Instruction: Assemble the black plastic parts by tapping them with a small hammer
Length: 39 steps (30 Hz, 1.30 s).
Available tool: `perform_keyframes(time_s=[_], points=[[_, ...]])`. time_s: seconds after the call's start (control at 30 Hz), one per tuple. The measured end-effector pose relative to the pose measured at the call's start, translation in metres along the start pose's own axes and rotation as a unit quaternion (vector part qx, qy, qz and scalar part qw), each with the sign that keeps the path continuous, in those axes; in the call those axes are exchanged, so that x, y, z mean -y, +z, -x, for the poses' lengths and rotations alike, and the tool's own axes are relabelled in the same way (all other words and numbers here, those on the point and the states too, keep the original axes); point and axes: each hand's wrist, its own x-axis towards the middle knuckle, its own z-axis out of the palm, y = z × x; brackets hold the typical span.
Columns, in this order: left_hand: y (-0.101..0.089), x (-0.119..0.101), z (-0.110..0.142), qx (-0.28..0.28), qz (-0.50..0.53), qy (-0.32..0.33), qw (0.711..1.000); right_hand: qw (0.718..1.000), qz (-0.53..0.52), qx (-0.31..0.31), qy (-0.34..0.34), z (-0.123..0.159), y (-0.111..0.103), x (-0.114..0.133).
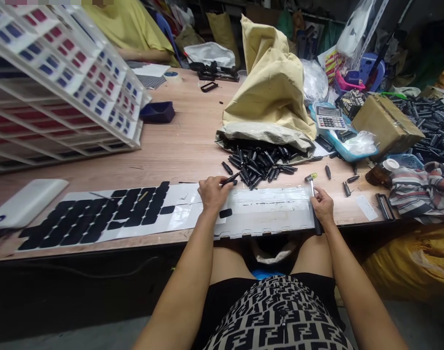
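My left hand pinches a slim black rod-shaped part at the near edge of a pile of similar black parts. My right hand grips the handle of a small hammer, whose head rests on the table. Between both hands lies a pale grey plastic sheet, with one black sticker pad by my left wrist. To the left is a white backing sheet with several black sticker pads.
A beige sack spills the black parts. A white tray rack leans at left. A white power bank, a calculator, a blue tray, a cardboard box and striped cloth are about. A person in yellow sits beyond.
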Motion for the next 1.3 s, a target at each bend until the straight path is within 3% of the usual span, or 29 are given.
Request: perform_keyframes(time_s=[0.17,0.23,0.37,0.57,0.83,1.03,1.3], points=[[0.025,-0.047,0.05,0.117,0.094,0.201,0.968,1.0,0.006,-0.003,-0.004,0.001,-0.001,0.002],[0.04,-0.063,0.063,0.135,0.092,0.227,0.96,1.0,0.001,-0.002,-0.004,0.002,-0.001,0.002],[0.057,-0.074,0.068,0.133,0.087,0.194,0.968,1.0,-0.01,0.002,-0.004,0.0,-0.001,0.002],[0.056,-0.069,0.062,0.142,0.108,0.174,0.968,1.0,-0.007,0.003,-0.012,0.008,-0.001,0.012],[0.052,-0.076,0.063,0.143,0.118,0.151,0.971,0.977,0.02,0.154,-0.145,0.054,0.022,0.052],[0.054,-0.076,0.061,0.145,0.119,0.148,0.971,0.965,0.074,0.163,-0.191,0.062,0.036,0.061],[0.054,-0.077,0.062,0.147,0.126,0.147,0.97,0.971,0.087,0.139,-0.173,0.061,0.026,0.059]])
